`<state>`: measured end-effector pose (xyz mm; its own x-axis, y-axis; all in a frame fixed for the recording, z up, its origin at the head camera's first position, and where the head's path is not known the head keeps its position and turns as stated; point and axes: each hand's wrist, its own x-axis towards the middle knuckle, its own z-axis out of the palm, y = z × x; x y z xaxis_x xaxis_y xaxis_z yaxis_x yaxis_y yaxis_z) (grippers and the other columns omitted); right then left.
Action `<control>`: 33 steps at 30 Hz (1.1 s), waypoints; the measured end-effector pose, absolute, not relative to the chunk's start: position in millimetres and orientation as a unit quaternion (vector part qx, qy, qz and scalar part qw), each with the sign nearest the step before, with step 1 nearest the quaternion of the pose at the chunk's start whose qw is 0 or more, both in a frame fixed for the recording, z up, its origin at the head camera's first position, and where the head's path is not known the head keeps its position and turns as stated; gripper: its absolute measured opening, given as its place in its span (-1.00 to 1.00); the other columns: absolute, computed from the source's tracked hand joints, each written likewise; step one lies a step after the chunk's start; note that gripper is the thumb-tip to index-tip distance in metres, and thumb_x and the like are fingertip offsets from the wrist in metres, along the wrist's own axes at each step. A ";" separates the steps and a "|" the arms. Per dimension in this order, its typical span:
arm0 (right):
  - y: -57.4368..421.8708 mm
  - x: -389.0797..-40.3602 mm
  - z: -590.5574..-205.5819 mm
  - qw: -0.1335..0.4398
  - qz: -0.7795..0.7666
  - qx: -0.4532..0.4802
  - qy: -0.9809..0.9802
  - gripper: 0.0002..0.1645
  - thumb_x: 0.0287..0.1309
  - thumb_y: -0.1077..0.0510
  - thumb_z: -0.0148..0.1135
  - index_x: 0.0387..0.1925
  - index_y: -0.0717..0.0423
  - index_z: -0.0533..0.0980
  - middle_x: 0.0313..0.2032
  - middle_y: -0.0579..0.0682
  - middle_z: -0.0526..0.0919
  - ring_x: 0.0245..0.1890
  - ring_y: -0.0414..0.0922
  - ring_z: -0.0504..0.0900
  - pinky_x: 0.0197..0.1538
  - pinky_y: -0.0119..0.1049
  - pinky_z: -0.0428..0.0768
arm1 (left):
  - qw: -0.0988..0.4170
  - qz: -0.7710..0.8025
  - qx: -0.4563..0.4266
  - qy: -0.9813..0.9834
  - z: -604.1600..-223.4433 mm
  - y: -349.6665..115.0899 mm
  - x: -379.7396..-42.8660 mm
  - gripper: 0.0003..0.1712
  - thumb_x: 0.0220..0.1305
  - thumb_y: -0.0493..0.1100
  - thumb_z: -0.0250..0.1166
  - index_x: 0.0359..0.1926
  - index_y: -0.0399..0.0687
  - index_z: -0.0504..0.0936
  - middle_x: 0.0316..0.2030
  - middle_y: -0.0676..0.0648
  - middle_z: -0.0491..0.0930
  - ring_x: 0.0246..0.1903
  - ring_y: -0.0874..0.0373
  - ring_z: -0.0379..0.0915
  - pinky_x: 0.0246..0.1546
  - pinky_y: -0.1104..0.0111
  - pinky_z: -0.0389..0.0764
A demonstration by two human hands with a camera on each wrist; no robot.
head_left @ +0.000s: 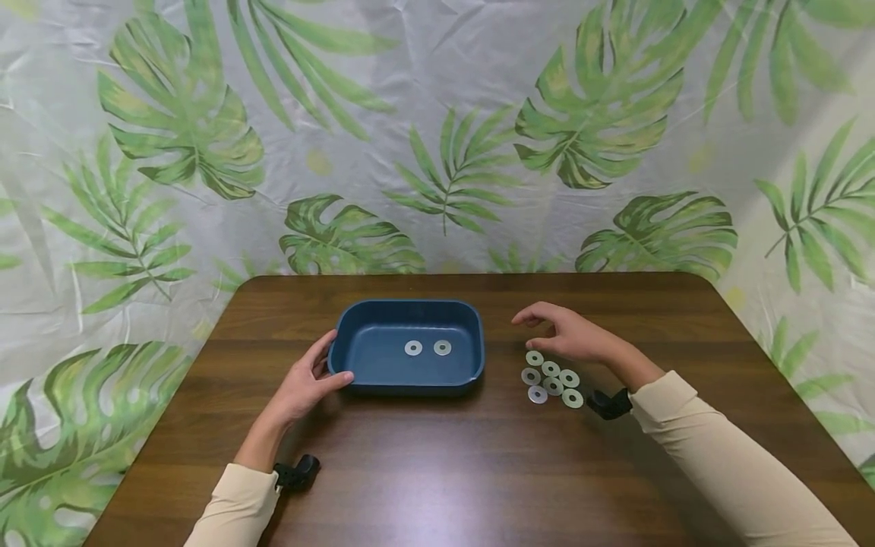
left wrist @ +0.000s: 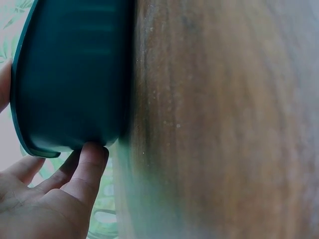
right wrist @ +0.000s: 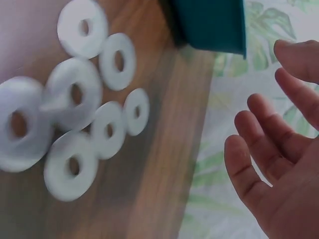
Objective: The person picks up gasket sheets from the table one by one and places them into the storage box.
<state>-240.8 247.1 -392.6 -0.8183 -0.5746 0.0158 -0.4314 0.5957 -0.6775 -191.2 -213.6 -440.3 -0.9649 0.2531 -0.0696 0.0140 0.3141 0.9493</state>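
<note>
A blue rectangular tray (head_left: 410, 387) stands on the table with two flat metal washers, one washer (head_left: 413, 348) left of the other washer (head_left: 442, 347), lying on its floor. My left hand (head_left: 307, 380) grips the tray's left end, thumb over the near rim and fingers against the outer wall; the left wrist view shows fingertips (left wrist: 92, 152) at that wall. To the right of the tray, my right hand (head_left: 570, 332) hovers just beyond a cluster of several washers (head_left: 550, 369). Its fingers (right wrist: 239, 164) are spread and loosely bent, holding nothing.
The dark wooden table (head_left: 424, 471) has rounded far corners. Behind it hangs a pale cloth (head_left: 465, 91) printed with green leaves. Each wrist wears a black strap-on device, such as the right wrist device (head_left: 610, 404).
</note>
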 end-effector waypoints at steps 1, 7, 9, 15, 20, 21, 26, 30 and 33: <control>250.8 -238.3 -393.9 0.103 -0.348 -0.281 0.888 -0.53 0.27 0.23 0.28 0.20 0.14 0.46 0.20 0.19 0.51 0.21 0.22 0.46 0.12 0.13 0.55 | 0.103 0.579 0.082 0.805 -440.0 -214.1 -191.1 -0.03 0.33 -0.19 0.31 0.58 -0.03 -0.07 0.55 -0.33 -0.06 0.50 -0.27 0.02 0.05 0.67 0.41; 278.5 -218.1 -401.1 0.084 -0.319 -0.271 0.904 -0.54 0.25 0.24 0.30 0.17 0.19 0.48 0.16 0.17 0.55 0.14 0.21 0.51 0.02 0.04 0.59 | 0.102 0.578 0.083 0.806 -440.6 -214.1 -190.3 -0.02 0.33 -0.18 0.31 0.59 -0.01 -0.07 0.55 -0.32 -0.05 0.50 -0.26 0.03 0.08 0.64 0.42; 287.3 -211.5 -403.3 0.075 -0.313 -0.262 0.910 -0.54 0.24 0.22 0.32 0.15 0.19 0.49 0.14 0.15 0.57 0.12 0.19 0.53 0.00 0.00 0.60 | 0.100 0.576 0.084 0.807 -440.3 -214.3 -189.9 -0.03 0.33 -0.17 0.31 0.59 -0.01 -0.07 0.55 -0.32 -0.05 0.50 -0.26 0.03 0.08 0.64 0.42; 301.8 -197.9 -412.8 0.083 -0.325 -0.245 0.910 -0.57 0.25 0.21 0.31 0.14 0.17 0.51 0.12 0.14 0.61 0.07 0.12 0.57 0.01 -0.07 0.61 | 0.099 0.573 0.083 0.809 -438.7 -214.6 -189.3 -0.03 0.34 -0.17 0.31 0.59 -0.02 -0.08 0.55 -0.32 -0.06 0.50 -0.27 0.02 0.10 0.63 0.41; 304.8 -194.5 -421.8 0.080 -0.331 -0.236 0.910 -0.59 0.21 0.24 0.33 0.10 0.16 0.53 0.08 0.13 0.62 0.02 0.08 0.59 -0.04 -0.18 0.62 | 0.103 0.576 0.079 0.807 -439.6 -213.9 -189.9 -0.02 0.33 -0.17 0.31 0.59 -0.02 -0.08 0.55 -0.32 -0.06 0.50 -0.27 0.04 0.07 0.65 0.42; 304.9 -194.6 -423.5 0.076 -0.328 -0.236 0.911 -0.60 0.20 0.25 0.34 0.09 0.15 0.54 0.07 0.12 0.63 0.01 0.07 0.60 -0.05 -0.19 0.62 | 0.104 0.577 0.079 0.806 -439.8 -213.9 -190.1 -0.02 0.33 -0.18 0.31 0.59 -0.02 -0.08 0.55 -0.32 -0.06 0.50 -0.27 0.04 0.06 0.65 0.42; 304.6 -195.2 -430.3 0.054 -0.305 -0.242 0.919 -0.61 0.17 0.24 0.37 0.05 0.11 0.56 0.02 0.08 0.65 -0.03 0.04 0.61 -0.04 -0.20 0.60 | 0.108 0.582 0.078 0.802 -440.3 -214.4 -190.4 -0.02 0.33 -0.18 0.31 0.59 -0.01 -0.08 0.56 -0.31 -0.08 0.50 -0.27 0.03 0.05 0.64 0.44; 304.5 -196.0 -432.2 0.049 -0.294 -0.242 0.923 -0.62 0.17 0.23 0.38 0.04 0.10 0.57 0.01 0.07 0.66 -0.05 0.03 0.62 -0.06 -0.22 0.59 | 0.106 0.579 0.082 0.804 -439.2 -214.7 -190.8 -0.02 0.33 -0.18 0.32 0.59 -0.01 -0.08 0.56 -0.32 -0.08 0.50 -0.27 0.02 0.08 0.61 0.44; 304.5 -195.9 -432.6 0.049 -0.294 -0.239 0.924 -0.63 0.17 0.24 0.37 0.04 0.09 0.57 0.01 0.06 0.67 -0.05 0.04 0.62 -0.06 -0.19 0.60 | 0.106 0.580 0.082 0.804 -439.0 -214.8 -190.9 -0.02 0.33 -0.18 0.32 0.59 -0.01 -0.08 0.56 -0.32 -0.08 0.50 -0.27 0.03 0.08 0.62 0.44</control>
<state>-195.9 304.5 -432.6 -0.8812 -0.4702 0.0492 -0.4122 0.7131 -0.5670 -190.9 -214.8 -439.0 -0.9640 0.2546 -0.0762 0.0079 0.3140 0.9494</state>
